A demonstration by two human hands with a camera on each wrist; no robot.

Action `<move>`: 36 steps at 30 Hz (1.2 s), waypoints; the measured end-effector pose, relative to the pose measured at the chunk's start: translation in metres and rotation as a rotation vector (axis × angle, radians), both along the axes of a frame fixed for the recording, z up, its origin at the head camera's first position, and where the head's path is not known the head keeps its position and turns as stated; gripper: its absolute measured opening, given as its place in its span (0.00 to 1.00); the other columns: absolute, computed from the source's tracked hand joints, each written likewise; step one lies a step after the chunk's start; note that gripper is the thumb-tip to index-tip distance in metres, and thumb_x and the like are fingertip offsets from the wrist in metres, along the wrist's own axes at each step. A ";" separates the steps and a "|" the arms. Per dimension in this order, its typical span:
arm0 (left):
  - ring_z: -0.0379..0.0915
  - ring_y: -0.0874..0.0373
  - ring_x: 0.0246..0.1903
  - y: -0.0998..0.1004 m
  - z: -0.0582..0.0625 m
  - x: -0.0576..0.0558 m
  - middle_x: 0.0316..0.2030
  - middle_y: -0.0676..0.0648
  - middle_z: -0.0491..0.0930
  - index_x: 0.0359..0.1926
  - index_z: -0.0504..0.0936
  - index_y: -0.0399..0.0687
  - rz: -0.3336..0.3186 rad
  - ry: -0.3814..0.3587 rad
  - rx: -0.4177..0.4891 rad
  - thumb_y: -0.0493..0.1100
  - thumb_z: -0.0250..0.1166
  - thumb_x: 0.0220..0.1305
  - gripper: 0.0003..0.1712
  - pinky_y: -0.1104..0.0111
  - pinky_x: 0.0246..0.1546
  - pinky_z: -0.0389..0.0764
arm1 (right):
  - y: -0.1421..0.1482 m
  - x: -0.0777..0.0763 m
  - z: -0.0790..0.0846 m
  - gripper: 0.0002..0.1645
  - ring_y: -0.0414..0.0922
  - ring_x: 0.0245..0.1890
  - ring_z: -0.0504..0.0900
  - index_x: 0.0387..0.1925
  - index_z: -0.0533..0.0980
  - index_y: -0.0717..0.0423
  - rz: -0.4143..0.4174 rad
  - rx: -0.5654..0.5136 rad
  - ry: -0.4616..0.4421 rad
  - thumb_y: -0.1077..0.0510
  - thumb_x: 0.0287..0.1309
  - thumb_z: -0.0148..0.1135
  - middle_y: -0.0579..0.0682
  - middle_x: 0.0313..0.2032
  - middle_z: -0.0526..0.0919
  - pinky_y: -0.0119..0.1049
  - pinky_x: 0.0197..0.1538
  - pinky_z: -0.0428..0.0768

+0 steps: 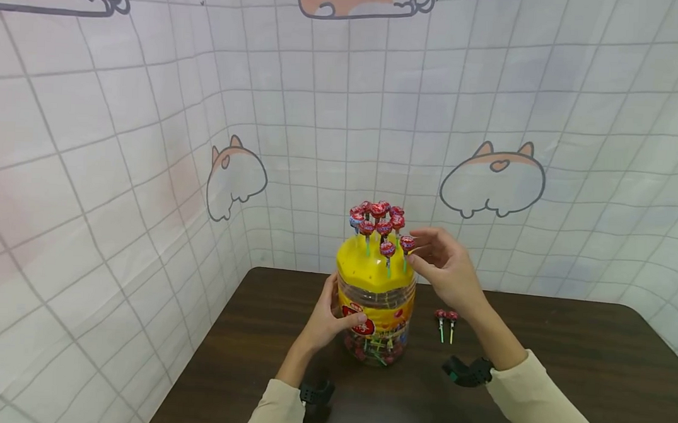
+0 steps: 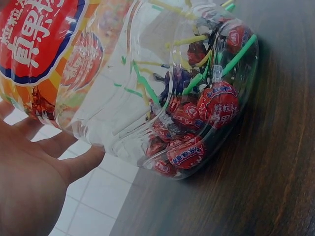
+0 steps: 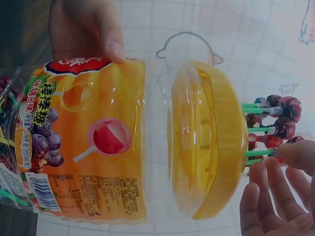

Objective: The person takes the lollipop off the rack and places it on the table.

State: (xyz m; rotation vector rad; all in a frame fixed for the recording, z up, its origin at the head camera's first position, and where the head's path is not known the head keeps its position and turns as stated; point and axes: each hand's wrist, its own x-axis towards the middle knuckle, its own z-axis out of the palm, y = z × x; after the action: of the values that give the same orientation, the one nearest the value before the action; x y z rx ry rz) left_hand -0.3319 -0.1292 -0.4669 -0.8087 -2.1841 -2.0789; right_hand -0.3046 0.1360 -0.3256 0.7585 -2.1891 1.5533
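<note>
A clear plastic candy jar [image 1: 375,323] with a yellow lid [image 1: 373,273] stands upright on the table. Several red-wrapped lollipops [image 1: 377,211] stick up from the lid. My left hand [image 1: 325,321] grips the jar's left side, thumb across the label in front and fingers round behind. At the lid's right edge, my right hand [image 1: 447,270] pinches a lollipop [image 1: 408,243] whose green stick meets the lid top. In the right wrist view the thumb and a finger of the right hand [image 3: 278,196] are at that stick. More lollipops [image 2: 219,104] lie loose in the jar's bottom.
Two lollipops [image 1: 446,316] lie side by side on the dark wooden table [image 1: 542,372], right of the jar. Behind the table hangs a white gridded cloth [image 1: 343,111] with cartoon animals. Dark straps [image 1: 468,372] circle both wrists.
</note>
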 end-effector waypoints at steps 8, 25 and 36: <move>0.67 0.51 0.67 -0.001 -0.005 0.001 0.70 0.51 0.64 0.78 0.50 0.72 0.004 -0.006 0.003 0.54 0.74 0.62 0.52 0.51 0.66 0.75 | -0.005 -0.001 -0.002 0.23 0.39 0.43 0.83 0.61 0.74 0.60 0.021 -0.027 0.005 0.66 0.65 0.65 0.62 0.47 0.84 0.28 0.45 0.82; 0.68 0.49 0.65 0.000 0.000 0.000 0.69 0.48 0.65 0.78 0.50 0.70 0.024 0.002 -0.014 0.59 0.74 0.60 0.54 0.49 0.63 0.78 | -0.009 0.002 -0.001 0.25 0.41 0.38 0.84 0.63 0.75 0.57 -0.012 -0.026 0.045 0.67 0.65 0.65 0.61 0.44 0.86 0.28 0.43 0.83; 0.68 0.49 0.65 0.001 -0.001 -0.001 0.69 0.49 0.65 0.77 0.51 0.72 0.031 0.009 -0.024 0.59 0.75 0.60 0.54 0.49 0.63 0.77 | -0.009 0.003 0.004 0.25 0.38 0.40 0.82 0.63 0.75 0.57 -0.028 -0.034 0.093 0.68 0.65 0.65 0.61 0.44 0.86 0.26 0.43 0.82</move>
State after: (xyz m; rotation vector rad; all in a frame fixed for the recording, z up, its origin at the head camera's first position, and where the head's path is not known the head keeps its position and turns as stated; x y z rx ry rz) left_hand -0.3324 -0.1284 -0.4682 -0.7786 -2.2067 -2.0353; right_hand -0.3019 0.1274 -0.3215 0.7708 -2.0923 1.5073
